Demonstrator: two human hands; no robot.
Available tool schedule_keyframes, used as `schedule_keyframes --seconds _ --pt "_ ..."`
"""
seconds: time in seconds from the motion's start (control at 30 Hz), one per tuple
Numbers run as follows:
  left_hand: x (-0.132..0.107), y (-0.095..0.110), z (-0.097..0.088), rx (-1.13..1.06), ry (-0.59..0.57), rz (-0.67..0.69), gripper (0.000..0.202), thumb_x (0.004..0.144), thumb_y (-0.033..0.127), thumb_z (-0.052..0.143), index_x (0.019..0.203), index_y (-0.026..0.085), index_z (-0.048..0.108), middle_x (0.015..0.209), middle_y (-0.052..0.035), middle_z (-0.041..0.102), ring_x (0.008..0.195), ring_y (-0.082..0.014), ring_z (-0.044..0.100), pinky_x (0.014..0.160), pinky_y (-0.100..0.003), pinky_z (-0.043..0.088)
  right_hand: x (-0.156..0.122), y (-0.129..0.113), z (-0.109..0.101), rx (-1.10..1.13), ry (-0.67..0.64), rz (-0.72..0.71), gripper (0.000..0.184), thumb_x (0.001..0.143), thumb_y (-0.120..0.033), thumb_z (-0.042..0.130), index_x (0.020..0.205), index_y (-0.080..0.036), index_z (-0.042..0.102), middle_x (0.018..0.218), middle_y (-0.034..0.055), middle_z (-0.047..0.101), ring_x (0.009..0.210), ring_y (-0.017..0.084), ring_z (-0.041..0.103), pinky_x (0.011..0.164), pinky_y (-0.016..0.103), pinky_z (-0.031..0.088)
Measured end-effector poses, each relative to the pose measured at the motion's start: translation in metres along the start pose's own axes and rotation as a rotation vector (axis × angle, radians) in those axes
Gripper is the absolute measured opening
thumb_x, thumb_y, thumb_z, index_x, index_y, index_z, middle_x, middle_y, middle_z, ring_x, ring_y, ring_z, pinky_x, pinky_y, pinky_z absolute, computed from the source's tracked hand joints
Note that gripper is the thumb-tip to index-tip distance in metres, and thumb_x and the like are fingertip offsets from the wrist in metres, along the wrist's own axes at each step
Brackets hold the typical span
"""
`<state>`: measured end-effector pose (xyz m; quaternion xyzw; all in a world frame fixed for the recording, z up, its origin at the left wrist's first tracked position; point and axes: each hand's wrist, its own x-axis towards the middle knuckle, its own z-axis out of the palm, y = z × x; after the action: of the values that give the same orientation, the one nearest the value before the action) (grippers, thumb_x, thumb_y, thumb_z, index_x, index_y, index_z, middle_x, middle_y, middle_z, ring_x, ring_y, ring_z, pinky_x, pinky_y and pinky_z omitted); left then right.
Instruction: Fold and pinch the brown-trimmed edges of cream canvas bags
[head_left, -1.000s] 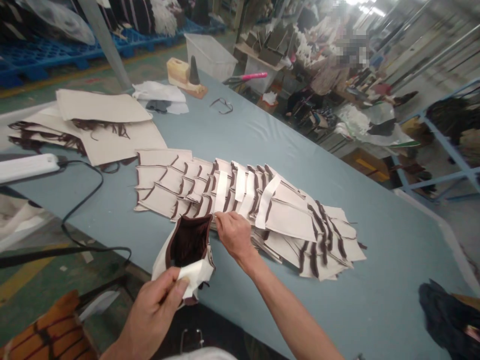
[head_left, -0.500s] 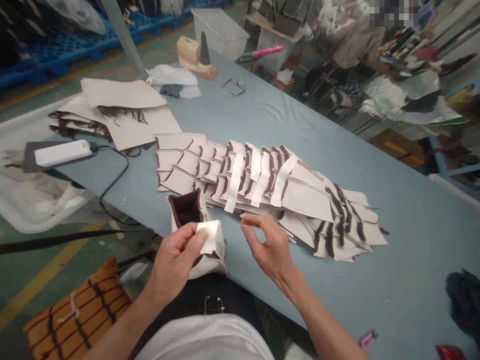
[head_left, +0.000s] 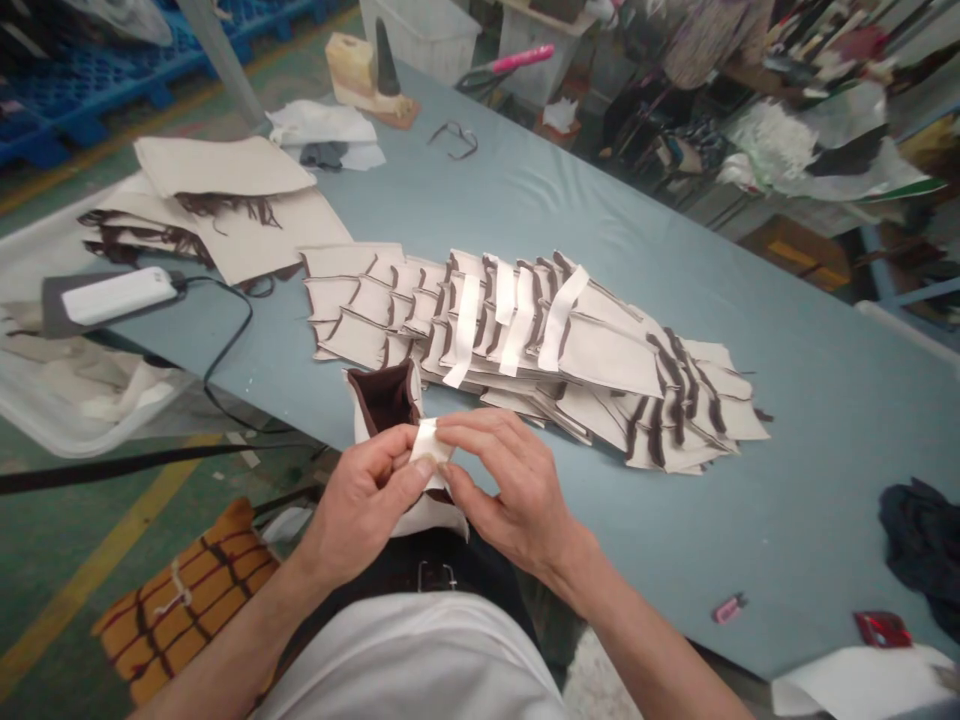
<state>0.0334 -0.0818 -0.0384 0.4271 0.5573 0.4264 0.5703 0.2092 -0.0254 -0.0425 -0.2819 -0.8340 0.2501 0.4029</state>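
Note:
My left hand [head_left: 360, 505] pinches a small white piece of tape or cloth [head_left: 430, 442] between thumb and fingers. On the same piece's right side, my right hand [head_left: 514, 485] has its thumb and fingertips closed. Behind and below both hands is a cream fabric pouch with a dark brown lining [head_left: 386, 397], its mouth open, at the table's near edge. The hands cover much of its front. Beyond it lie overlapping cream panels [head_left: 611, 360] with dark brown edges. Several white strips [head_left: 465, 325] rest across these panels.
A white power bank [head_left: 116, 296] with a black cable lies at the left, near more cream panels [head_left: 225, 168]. Eyeglasses [head_left: 454, 140] and a wooden block [head_left: 351, 70] are at the far side. A checked orange cushion [head_left: 184, 605] sits below left.
My right hand has moved left and closed on the small white piece, which my left hand held before. The head view has shifted slightly, so the table things appear higher.

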Motion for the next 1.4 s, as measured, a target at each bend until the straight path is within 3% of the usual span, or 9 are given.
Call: schedule_keyframes --seconds 0.57,0.8,1.1,1.23,1.4 --pt "-0.008 -0.003 0.005 -0.013 -0.022 -0.041 0.031 0.092 0.044 0.065 0.089 0.013 0.066 0.061 0.0076 0.037 0.053 -0.0079 0.03 0.047 -0.019 0.025 -0.02 -0.01 -0.003 0.012 0.051 0.06 0.027 0.099 -0.009 0.059 0.122 -0.022 0.068 0.115 0.0112 0.08 0.108 0.022 0.075 0.095 0.041 0.062" --pt "-0.006 -0.002 0.011 0.033 -0.025 -0.039 0.036 0.094 0.048 0.062 0.093 0.013 0.07 0.063 0.0051 0.044 0.054 -0.0095 0.034 0.048 -0.021 0.028 -0.024 -0.013 -0.004 -0.03 0.082 0.076 0.024 0.1 -0.014 0.064 0.121 -0.024 0.068 0.114 0.0098 0.081 0.105 0.022 0.076 0.093 0.041 0.063" --pt "0.0 -0.002 0.018 0.374 -0.002 0.169 0.033 0.099 0.038 0.052 0.078 0.017 0.067 0.066 0.0027 0.055 0.059 -0.0124 0.046 0.056 -0.023 0.04 -0.023 -0.008 -0.008 -0.105 0.103 0.088 0.018 0.1 -0.009 0.062 0.105 -0.022 0.072 0.099 0.0068 0.083 0.093 0.021 0.076 0.086 0.037 0.062" --pt "0.001 -0.007 0.018 0.403 -0.025 0.209 0.036 0.102 0.037 0.049 0.074 0.018 0.061 0.065 0.0032 0.054 0.06 -0.0127 0.05 0.057 -0.023 0.041 -0.019 -0.009 -0.005 0.02 0.141 0.174 0.012 0.1 -0.012 0.066 0.096 -0.022 0.071 0.092 0.0044 0.081 0.088 0.019 0.076 0.082 0.033 0.061" --pt "-0.001 -0.011 0.019 0.429 -0.037 0.224 0.038 0.106 0.038 0.045 0.074 0.021 0.057 0.062 0.0051 0.051 0.054 -0.0117 0.048 0.053 -0.022 0.037 -0.007 -0.002 -0.004 0.093 0.279 0.398 0.012 0.1 -0.02 0.062 0.09 -0.022 0.069 0.082 0.0024 0.077 0.073 0.017 0.073 0.069 0.029 0.058"
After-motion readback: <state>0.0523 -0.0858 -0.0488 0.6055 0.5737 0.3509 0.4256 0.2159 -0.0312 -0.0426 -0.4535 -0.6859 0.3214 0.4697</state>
